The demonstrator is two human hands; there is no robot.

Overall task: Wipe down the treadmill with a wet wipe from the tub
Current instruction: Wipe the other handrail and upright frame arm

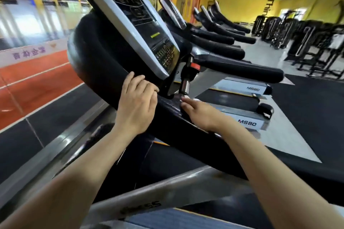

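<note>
I am gripping the treadmill rim with my left hand, my right hand reaching flat-fingered over a wipe.

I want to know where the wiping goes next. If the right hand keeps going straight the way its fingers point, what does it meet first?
Probably the chrome grip post under the console: the right hand points up-left along the black handlebar, fingertips just short of it, though depth is unclear.
</note>
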